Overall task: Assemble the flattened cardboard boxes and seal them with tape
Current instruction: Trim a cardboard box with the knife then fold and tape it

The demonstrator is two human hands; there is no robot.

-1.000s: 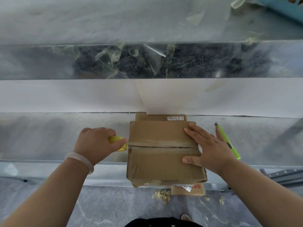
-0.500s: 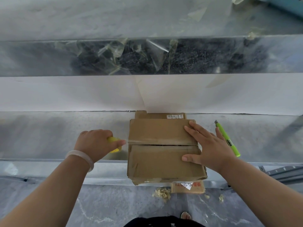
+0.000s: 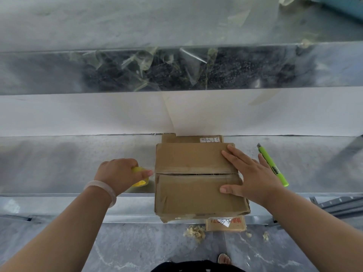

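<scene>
Pressing down on the cardboard box [image 3: 196, 193] with the right hand [image 3: 253, 179], fingers straight and spread across both top flaps near the right edge. Gripping a yellow tape roll [image 3: 140, 177] in the left hand [image 3: 117, 175], fingers curled round it, just beside the box's left wall and level with the seam [image 3: 194, 172] between the flaps.

Box upright at the near edge of the metal bench [image 3: 59, 163], flaps folded shut but not yet taped over the seam, as far as can be told. A green utility knife [image 3: 273, 165] just right of the right hand.

Likely light and empty, so prone to sliding on the smooth metal under a sideways pull of tape; worth keeping the flat palm on top as an anchor. Worn, creased cardboard, softened at the near corners: stiff enough along the walls, springy at the flaps. Best held by pressing the flaps down close to the seam, not by squeezing the sides. Tape probably sticky and thin, apt to wrinkle; better started on the left wall and drawn right.
</scene>
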